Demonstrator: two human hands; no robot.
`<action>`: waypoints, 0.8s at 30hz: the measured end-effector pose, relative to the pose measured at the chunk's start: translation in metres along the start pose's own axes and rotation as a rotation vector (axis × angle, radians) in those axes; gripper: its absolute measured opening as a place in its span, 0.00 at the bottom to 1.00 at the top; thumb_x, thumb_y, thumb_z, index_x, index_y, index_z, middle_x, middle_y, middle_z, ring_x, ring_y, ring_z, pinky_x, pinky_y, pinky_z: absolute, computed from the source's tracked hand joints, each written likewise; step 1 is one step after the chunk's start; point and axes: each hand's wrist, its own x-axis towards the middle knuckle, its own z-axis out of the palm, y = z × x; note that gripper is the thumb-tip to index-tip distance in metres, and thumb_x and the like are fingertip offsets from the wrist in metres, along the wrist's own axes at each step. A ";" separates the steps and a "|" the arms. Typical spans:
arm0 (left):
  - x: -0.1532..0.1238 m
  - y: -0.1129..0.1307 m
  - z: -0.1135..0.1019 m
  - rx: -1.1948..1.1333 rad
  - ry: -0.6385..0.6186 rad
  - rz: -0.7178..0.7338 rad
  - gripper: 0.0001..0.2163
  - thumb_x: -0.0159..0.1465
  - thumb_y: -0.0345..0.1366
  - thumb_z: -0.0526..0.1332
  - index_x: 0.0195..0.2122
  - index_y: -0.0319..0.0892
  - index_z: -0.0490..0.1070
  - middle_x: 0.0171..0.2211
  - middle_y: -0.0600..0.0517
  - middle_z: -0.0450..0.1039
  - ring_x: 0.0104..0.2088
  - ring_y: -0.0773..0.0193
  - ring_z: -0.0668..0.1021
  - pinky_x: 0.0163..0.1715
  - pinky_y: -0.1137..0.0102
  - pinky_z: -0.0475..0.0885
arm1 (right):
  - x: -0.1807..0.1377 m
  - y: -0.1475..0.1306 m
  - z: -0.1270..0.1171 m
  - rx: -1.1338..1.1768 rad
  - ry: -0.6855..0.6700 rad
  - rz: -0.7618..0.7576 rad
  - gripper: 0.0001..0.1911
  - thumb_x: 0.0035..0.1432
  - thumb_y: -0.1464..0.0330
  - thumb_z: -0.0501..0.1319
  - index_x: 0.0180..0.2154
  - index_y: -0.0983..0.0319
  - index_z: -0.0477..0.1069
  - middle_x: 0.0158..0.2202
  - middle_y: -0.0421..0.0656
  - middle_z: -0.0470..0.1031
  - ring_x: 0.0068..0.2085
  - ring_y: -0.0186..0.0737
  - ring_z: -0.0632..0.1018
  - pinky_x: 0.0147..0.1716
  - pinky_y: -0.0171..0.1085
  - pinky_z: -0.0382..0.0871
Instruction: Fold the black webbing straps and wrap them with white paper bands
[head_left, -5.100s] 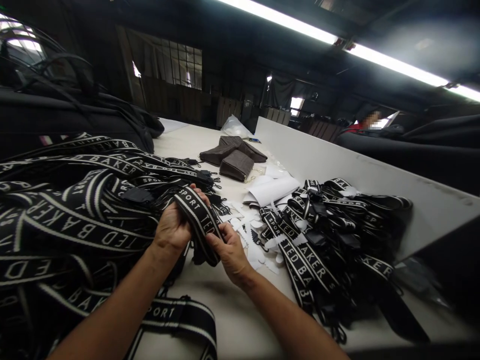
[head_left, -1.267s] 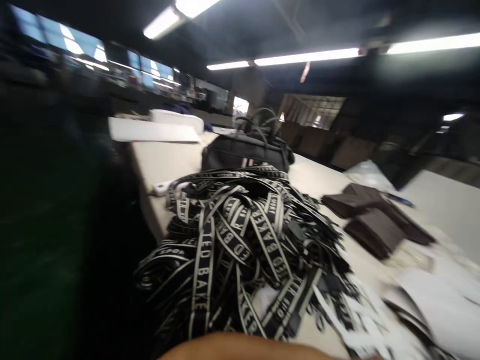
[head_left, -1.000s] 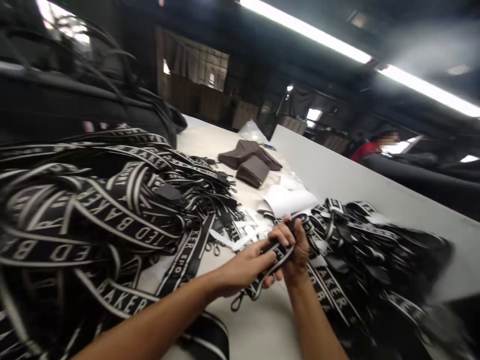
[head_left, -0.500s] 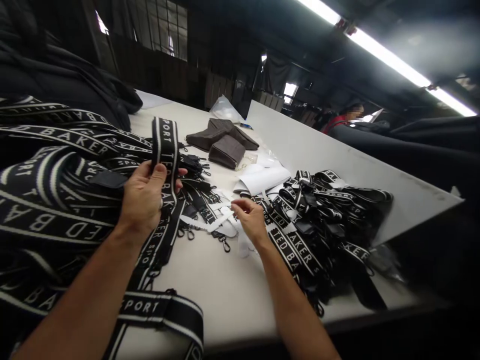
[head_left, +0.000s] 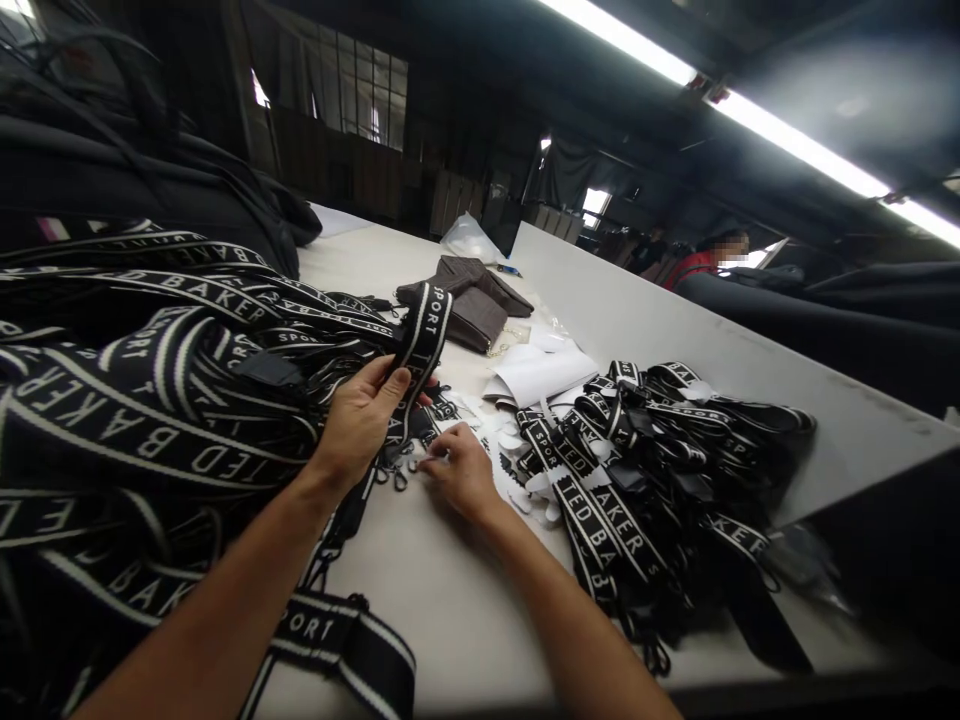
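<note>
My left hand (head_left: pixel 358 425) is closed round a black webbing strap (head_left: pixel 427 322) with white edge stripes and white lettering; the strap's folded end stands up above my thumb. Lower and to the right, my right hand (head_left: pixel 461 472) has its fingers bent together in a pinch, close to the small dark snap hooks (head_left: pixel 400 480) below the held strap. What its fingertips hold, if anything, is too small to make out. White paper tags (head_left: pixel 517 492) lie just beyond my right hand. Under my left forearm spreads a large heap of matching straps (head_left: pixel 187 430).
A second pile of straps (head_left: pixel 600 520) lies to the right on the pale table (head_left: pixel 465 620). White paper sheets (head_left: pixel 540 372), dark brown pouches (head_left: pixel 480 315) and a clear plastic bag (head_left: pixel 472 238) sit further back. An upright white panel (head_left: pixel 675 330) edges the table. A person in red is beyond it.
My left hand has shifted right with the strap, whose upper end now leans right. My right hand has moved from the white tags down and left towards the hooks. The camera view has shifted slightly.
</note>
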 end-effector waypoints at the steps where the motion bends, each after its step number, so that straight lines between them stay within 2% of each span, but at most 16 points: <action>1: 0.000 0.000 0.000 0.006 -0.003 -0.007 0.18 0.61 0.48 0.64 0.46 0.40 0.73 0.40 0.47 0.77 0.32 0.63 0.77 0.32 0.72 0.73 | 0.001 0.001 -0.006 0.094 0.079 -0.002 0.06 0.49 0.68 0.71 0.27 0.59 0.75 0.36 0.37 0.68 0.33 0.33 0.68 0.34 0.34 0.61; 3: 0.000 0.000 0.000 0.004 0.004 -0.018 0.18 0.61 0.48 0.64 0.46 0.40 0.73 0.39 0.47 0.77 0.31 0.64 0.77 0.32 0.72 0.73 | 0.004 0.002 -0.022 0.298 0.249 -0.003 0.08 0.51 0.65 0.70 0.27 0.60 0.73 0.34 0.37 0.67 0.29 0.31 0.66 0.32 0.33 0.63; 6: -0.001 -0.002 0.002 -0.016 0.027 -0.055 0.17 0.60 0.47 0.66 0.44 0.41 0.74 0.37 0.49 0.77 0.31 0.64 0.76 0.30 0.74 0.73 | 0.007 0.005 -0.050 0.609 0.449 0.069 0.15 0.52 0.58 0.68 0.29 0.62 0.68 0.25 0.34 0.63 0.22 0.29 0.64 0.22 0.31 0.60; 8: -0.002 -0.003 0.006 -0.061 0.032 -0.107 0.16 0.59 0.47 0.67 0.42 0.41 0.74 0.36 0.49 0.77 0.30 0.66 0.76 0.27 0.76 0.72 | 0.008 0.007 -0.064 0.773 0.537 0.131 0.19 0.50 0.56 0.69 0.31 0.62 0.66 0.23 0.33 0.64 0.20 0.29 0.66 0.18 0.30 0.59; 10: -0.004 -0.004 0.009 -0.139 0.011 -0.191 0.17 0.56 0.47 0.69 0.40 0.41 0.73 0.35 0.50 0.77 0.28 0.67 0.74 0.25 0.77 0.71 | 0.009 0.009 -0.069 0.885 0.583 0.166 0.23 0.46 0.56 0.72 0.33 0.63 0.65 0.24 0.35 0.69 0.22 0.32 0.72 0.20 0.30 0.66; 12: -0.008 -0.005 0.012 -0.203 -0.040 -0.260 0.18 0.56 0.47 0.70 0.40 0.40 0.73 0.34 0.50 0.77 0.27 0.68 0.73 0.24 0.77 0.70 | 0.009 0.010 -0.067 0.945 0.577 0.188 0.26 0.42 0.58 0.75 0.34 0.63 0.64 0.24 0.36 0.71 0.25 0.35 0.77 0.25 0.33 0.73; 15: -0.014 -0.008 0.014 -0.180 -0.150 -0.239 0.17 0.58 0.47 0.67 0.41 0.39 0.74 0.33 0.49 0.76 0.27 0.68 0.73 0.26 0.76 0.69 | 0.006 0.004 -0.055 0.992 0.523 0.238 0.26 0.40 0.60 0.76 0.35 0.63 0.64 0.25 0.38 0.73 0.26 0.37 0.78 0.29 0.35 0.76; 17: -0.018 -0.011 0.016 -0.116 -0.243 -0.209 0.17 0.61 0.47 0.66 0.42 0.39 0.74 0.31 0.49 0.76 0.28 0.67 0.73 0.27 0.75 0.69 | 0.000 -0.004 -0.046 1.079 0.439 0.261 0.25 0.40 0.62 0.76 0.34 0.63 0.65 0.25 0.38 0.73 0.27 0.36 0.78 0.31 0.34 0.76; 20: -0.024 -0.016 0.021 -0.050 -0.396 -0.279 0.17 0.62 0.47 0.63 0.43 0.39 0.74 0.25 0.51 0.73 0.25 0.66 0.72 0.24 0.75 0.66 | -0.008 -0.015 -0.038 1.299 0.306 0.297 0.22 0.39 0.66 0.76 0.32 0.62 0.66 0.28 0.37 0.74 0.30 0.34 0.77 0.31 0.32 0.75; 24: -0.027 -0.020 0.031 -0.068 -0.432 -0.361 0.16 0.60 0.48 0.65 0.36 0.37 0.75 0.30 0.48 0.75 0.24 0.67 0.72 0.25 0.74 0.67 | -0.010 -0.018 -0.033 1.492 0.323 0.491 0.22 0.36 0.71 0.76 0.34 0.62 0.70 0.31 0.38 0.76 0.30 0.30 0.76 0.26 0.27 0.71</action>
